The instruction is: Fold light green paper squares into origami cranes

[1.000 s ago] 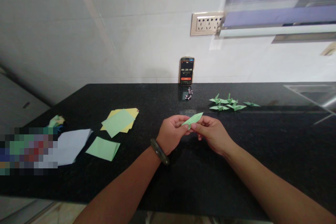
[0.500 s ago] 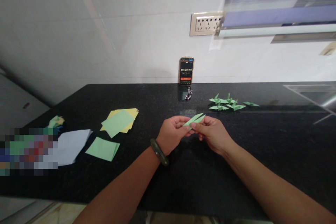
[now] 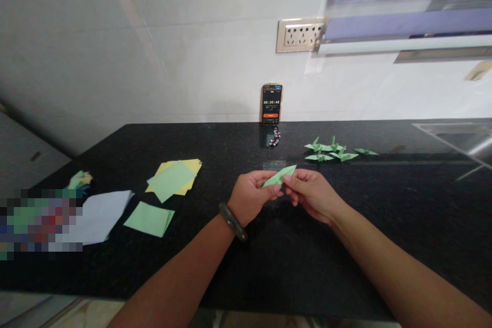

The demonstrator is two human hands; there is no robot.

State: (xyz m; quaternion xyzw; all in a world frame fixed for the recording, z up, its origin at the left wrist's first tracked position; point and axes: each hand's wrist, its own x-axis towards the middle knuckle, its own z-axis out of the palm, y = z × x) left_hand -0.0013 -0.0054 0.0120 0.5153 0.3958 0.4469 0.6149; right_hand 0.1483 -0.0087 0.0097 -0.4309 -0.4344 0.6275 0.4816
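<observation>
A small folded piece of green paper (image 3: 280, 176) is held between both hands above the black counter (image 3: 292, 246). My left hand (image 3: 249, 196), with a dark bracelet on the wrist, pinches its left end. My right hand (image 3: 313, 193) pinches its right side with closed fingers. Several finished green paper cranes (image 3: 331, 150) lie in a row on the counter behind my right hand.
A phone (image 3: 271, 104) showing a timer leans against the wall, with a small beaded item (image 3: 275, 137) in front of it. Left of my hands lie a yellow and green paper stack (image 3: 173, 177), a folded green sheet (image 3: 149, 218) and a pale blue sheet (image 3: 102, 215). A sink edge (image 3: 453, 133) is at far right.
The two flaps of the green paper, slightly apart half a second ago, are pressed together again. My hands have stayed in nearly the same place.
</observation>
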